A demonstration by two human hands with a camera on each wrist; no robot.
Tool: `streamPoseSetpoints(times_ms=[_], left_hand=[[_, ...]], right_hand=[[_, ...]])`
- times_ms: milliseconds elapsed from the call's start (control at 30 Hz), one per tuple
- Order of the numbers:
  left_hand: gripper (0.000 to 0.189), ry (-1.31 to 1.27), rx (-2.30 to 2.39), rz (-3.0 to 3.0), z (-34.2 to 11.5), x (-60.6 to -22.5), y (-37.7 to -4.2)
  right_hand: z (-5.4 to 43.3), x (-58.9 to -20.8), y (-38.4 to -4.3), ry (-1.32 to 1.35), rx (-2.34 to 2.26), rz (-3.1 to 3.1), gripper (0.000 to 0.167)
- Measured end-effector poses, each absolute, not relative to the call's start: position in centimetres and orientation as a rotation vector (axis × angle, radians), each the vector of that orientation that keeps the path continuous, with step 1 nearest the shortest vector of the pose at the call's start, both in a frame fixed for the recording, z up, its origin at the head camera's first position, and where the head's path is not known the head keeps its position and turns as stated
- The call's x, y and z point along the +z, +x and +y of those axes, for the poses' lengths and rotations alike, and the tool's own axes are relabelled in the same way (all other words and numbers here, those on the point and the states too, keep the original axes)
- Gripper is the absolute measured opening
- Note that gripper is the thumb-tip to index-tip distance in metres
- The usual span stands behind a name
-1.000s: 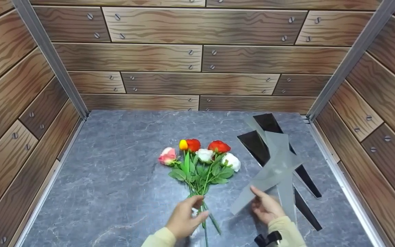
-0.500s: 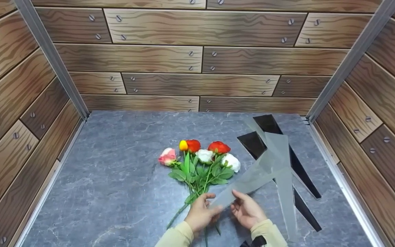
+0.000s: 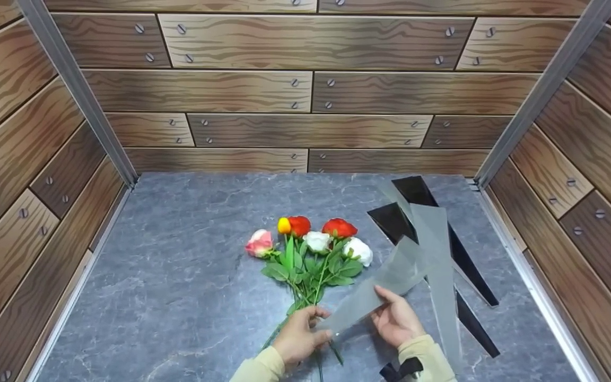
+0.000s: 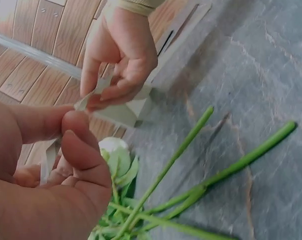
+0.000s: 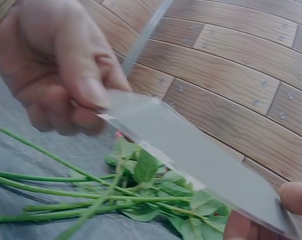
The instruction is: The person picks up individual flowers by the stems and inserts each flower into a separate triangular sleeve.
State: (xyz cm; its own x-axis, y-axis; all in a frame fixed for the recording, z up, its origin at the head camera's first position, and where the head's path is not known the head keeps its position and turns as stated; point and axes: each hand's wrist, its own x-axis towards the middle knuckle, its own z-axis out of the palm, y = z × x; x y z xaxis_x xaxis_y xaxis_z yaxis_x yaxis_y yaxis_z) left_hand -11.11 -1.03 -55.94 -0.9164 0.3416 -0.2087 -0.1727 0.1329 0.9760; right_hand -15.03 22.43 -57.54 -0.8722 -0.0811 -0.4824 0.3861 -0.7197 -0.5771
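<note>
A translucent grey, tapered flower sleeve [image 3: 358,302] is held off the table between both hands. My left hand [image 3: 300,337] pinches its narrow end between thumb and fingers, as the left wrist view also shows. Nearer its middle, my right hand [image 3: 398,321] grips the edge, thumb on top; in the right wrist view only that hand's thumb [image 5: 296,197] and some fingers appear. Just behind the left hand lies a bunch of flowers [image 3: 313,265] with red, white, pink and yellow heads and green leaves. Their stems [image 4: 240,162] run beneath the left hand, apart from it in the left wrist view.
To the right, another grey sleeve [image 3: 435,254] lies over several black-and-clear sleeves [image 3: 470,265], fanned across the table. The grey marbled tabletop [image 3: 178,276] is enclosed by wood-patterned walls [image 3: 305,90] with metal corner strips. A black strap [image 3: 403,369] is on the right wrist.
My left hand has moved from above the stems to the sleeve's narrow end and taken hold of it. The sleeve has shifted left and toward me, its wide end sliding off the pile.
</note>
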Motion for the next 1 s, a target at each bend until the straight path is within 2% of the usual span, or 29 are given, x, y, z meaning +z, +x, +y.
streamPoseSetpoints(times_ms=[333,633,867,1000], left_hand=[[0.028,0.195,1.862,2.043,-4.5,-56.0,-10.7],[0.016,0.111,1.891,2.067,-9.1,-56.1,-10.6],[0.016,0.015,1.971,2.018,-11.8,-56.5,-10.9],[0.018,-0.055,2.002,2.039,-13.1,-56.5,-11.1]], right_hand=[[25.8,-56.7,-15.3,0.668,-2.742,0.894,0.015],[28.6,-56.1,-15.0,0.671,-2.775,0.726,0.013],[29.8,-56.0,-15.0,0.743,-2.821,0.584,0.003],[30.4,-55.9,-14.7,0.739,-2.853,0.564,0.008]])
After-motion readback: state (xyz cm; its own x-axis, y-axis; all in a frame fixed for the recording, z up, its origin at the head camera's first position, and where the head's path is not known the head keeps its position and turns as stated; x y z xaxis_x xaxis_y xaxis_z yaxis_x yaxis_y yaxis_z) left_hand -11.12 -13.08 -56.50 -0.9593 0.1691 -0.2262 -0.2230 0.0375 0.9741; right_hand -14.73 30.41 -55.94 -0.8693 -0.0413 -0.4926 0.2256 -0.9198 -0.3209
